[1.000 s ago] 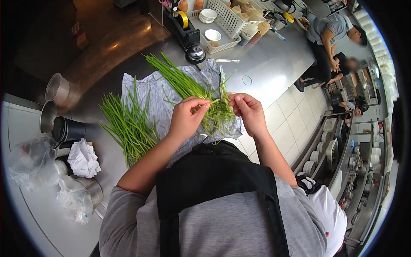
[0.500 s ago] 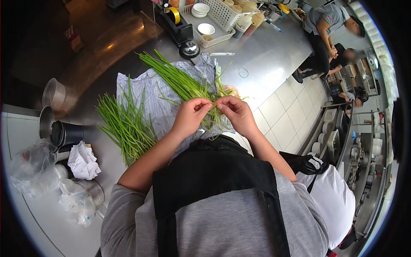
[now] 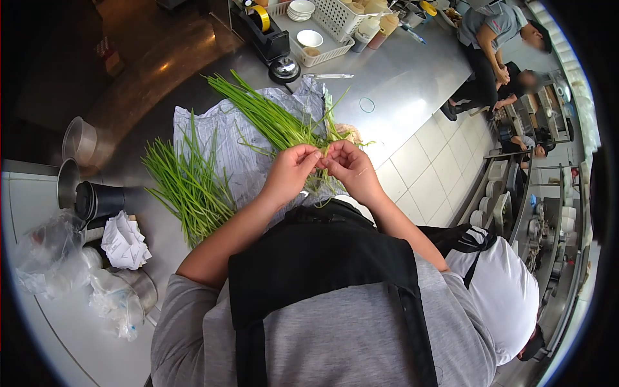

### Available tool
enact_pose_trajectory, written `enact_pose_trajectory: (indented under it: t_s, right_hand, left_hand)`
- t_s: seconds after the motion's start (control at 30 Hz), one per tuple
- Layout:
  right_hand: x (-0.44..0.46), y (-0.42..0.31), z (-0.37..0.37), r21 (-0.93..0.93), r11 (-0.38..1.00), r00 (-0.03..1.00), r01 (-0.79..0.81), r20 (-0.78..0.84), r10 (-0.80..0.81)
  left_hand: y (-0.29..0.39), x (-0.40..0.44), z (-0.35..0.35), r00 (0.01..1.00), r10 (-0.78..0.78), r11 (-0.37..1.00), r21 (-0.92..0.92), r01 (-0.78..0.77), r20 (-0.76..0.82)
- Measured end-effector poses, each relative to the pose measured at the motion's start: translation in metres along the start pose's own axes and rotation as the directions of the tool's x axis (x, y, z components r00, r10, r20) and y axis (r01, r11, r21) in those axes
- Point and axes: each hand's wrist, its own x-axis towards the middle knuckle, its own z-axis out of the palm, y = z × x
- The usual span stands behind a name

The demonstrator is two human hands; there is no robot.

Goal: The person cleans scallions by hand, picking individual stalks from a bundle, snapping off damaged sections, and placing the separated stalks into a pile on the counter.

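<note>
My left hand (image 3: 291, 171) and my right hand (image 3: 351, 169) meet fingertip to fingertip, both pinched on a small piece of green stalk (image 3: 325, 152). Behind them a bunch of long green stalks (image 3: 264, 117) lies slanted over a crumpled grey cloth (image 3: 201, 132). A second green bunch (image 3: 187, 187) rests to the left, partly on the cloth and partly on the metal table. Loose trimmings (image 3: 320, 184) lie below my fingers, partly hidden by them. Near my right hand is a pale brownish item (image 3: 348, 133) that I cannot make out.
A tape dispenser (image 3: 265, 32), a bell (image 3: 284, 69) and a white basket (image 3: 322, 57) stand at the back. Crumpled papers (image 3: 125, 241) and plastic bags (image 3: 116, 300) are at left. A person in white (image 3: 500, 290) is close on the right; other people are farther back.
My right hand has come left to meet my left hand at the fingertips. The person in white on the right shows more. The whole view has shifted slightly.
</note>
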Motion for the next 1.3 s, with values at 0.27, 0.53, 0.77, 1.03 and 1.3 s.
enact_pose_trajectory:
  t_s: [0.27, 0.53, 0.77, 1.03, 1.3]
  right_hand:
    - [-0.003, 0.000, -0.009, 0.048, 0.991, 0.990, -0.125, -0.052, 0.127]
    - [-0.005, 0.008, -0.013, 0.003, 0.991, 0.988, -0.136, -0.066, 0.136]
    - [-0.007, 0.009, -0.006, -0.222, 0.970, 0.995, -0.101, -0.042, 0.094]
    - [-0.006, 0.009, -0.009, -0.205, 0.971, 0.990, -0.123, -0.087, 0.107]
    - [0.003, 0.016, -0.016, -0.665, 0.741, 0.982, 0.087, -0.067, -0.175]
  left_hand:
    - [-0.009, 0.001, -0.015, 0.977, 0.197, 0.886, 0.442, -0.140, -0.086]
    - [0.010, 0.002, -0.005, 0.968, 0.249, 0.682, 0.706, -0.193, 0.025]
    - [0.008, 0.011, -0.001, 0.996, 0.052, 0.977, 0.204, -0.067, 0.079]
    - [0.000, 0.008, -0.008, 0.998, -0.010, 0.999, 0.048, 0.007, 0.069]
    - [0.004, 0.021, -0.025, 0.990, 0.131, 0.915, 0.391, -0.101, -0.051]
